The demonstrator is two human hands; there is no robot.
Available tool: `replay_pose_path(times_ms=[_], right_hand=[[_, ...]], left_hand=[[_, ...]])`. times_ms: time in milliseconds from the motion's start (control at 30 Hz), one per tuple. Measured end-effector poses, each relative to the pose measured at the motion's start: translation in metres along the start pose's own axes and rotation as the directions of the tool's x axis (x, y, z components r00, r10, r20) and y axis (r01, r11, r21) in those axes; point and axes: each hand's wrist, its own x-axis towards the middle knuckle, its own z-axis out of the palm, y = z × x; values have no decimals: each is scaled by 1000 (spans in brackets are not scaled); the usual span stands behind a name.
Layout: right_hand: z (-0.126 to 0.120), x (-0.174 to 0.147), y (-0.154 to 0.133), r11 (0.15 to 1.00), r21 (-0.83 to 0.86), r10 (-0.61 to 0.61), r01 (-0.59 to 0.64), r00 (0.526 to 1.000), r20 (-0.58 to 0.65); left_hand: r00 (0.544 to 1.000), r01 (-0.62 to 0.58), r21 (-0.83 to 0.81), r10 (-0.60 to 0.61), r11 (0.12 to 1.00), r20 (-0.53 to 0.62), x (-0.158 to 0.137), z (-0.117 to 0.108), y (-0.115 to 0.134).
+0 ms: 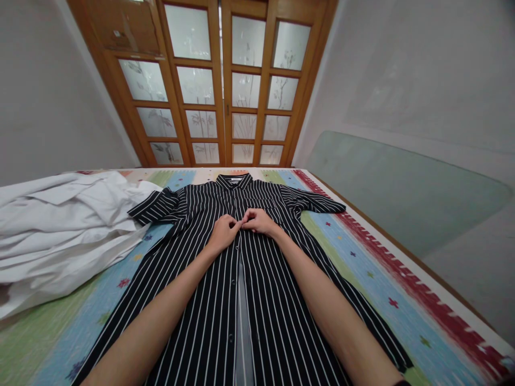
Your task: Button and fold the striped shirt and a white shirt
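A black short-sleeved shirt with white stripes (201,268) lies face up, its collar at the far end and its sleeves spread. Over the upper chest, my left hand (223,234) pinches the front edge of the shirt. Right beside it, my right hand (259,222) pinches the same spot, and the fingertips of both hands meet. Whatever button lies between the fingers is hidden. Below my hands, several dark buttons run down the front, and the two front edges part there, showing a grey strip of the inside.
A heap of white cloth (72,214) lies at the left, touching the shirt's left-hand sleeve. Underneath is a colourful striped cover (358,262) with small flowers. A pale green panel (402,182) is at the right wall. Wooden doors with glass panes (223,80) stand beyond.
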Motion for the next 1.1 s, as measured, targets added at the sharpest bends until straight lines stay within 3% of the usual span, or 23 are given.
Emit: replay_pose_path(times_ms=[367,1100], right_hand=[[1,0,-4,999,-41,18,-18,1000,15],[0,3,0,1000,-8,12,-12,1000,28]], left_hand=[[999,29,33,-27,999,-43,-1,1,-2],[1000,15,8,-15,1000,-4,1,-1,-2]])
